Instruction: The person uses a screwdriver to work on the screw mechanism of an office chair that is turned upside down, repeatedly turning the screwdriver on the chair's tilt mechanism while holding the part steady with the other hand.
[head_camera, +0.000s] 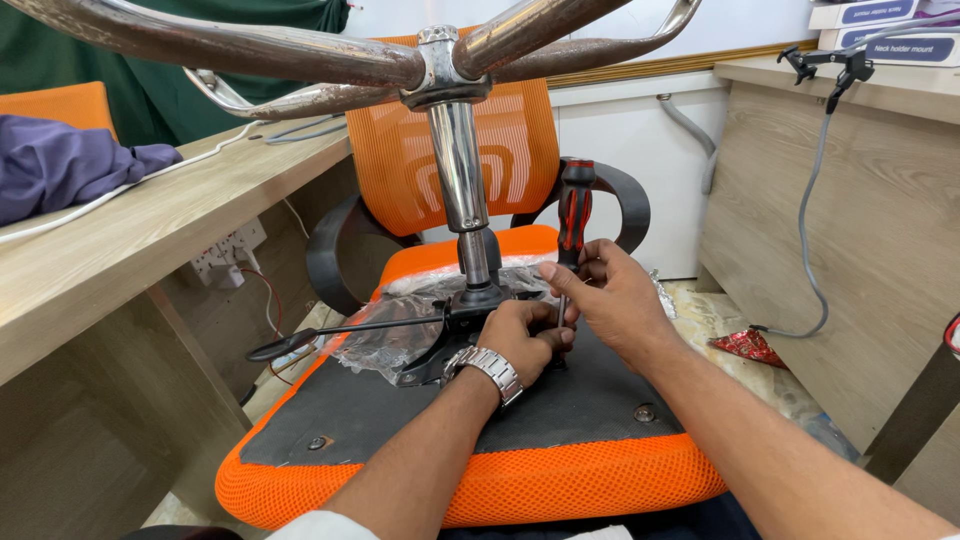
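So the chair (450, 440) is flipped seat-down, black underside facing up, gas column (458, 170) and chrome legs (300, 55) sticking up toward the camera. The screwdriver (573, 215), red and black handle, stands nearly upright with its tip down on the underside just right of the mechanism plate (455, 320).

Right hand (615, 300) is wrapped shut around the shaft just under the handle; left hand (520, 340), the one with the watch (487, 368), is curled tight down by the tip, fingers touching the shaft. I can't see the screw head itself, the hands cover it.

My take on doing this bit right: keep the driver dead vertical and lean weight straight down before turning, or it'll cam out and chew the head. I'd move the right hand onto the handle for torque, left one only guiding. Plastic wrap (400, 330) bunched around the plate is close, keep it off the tip. There's a lever (350, 330) poking left too.
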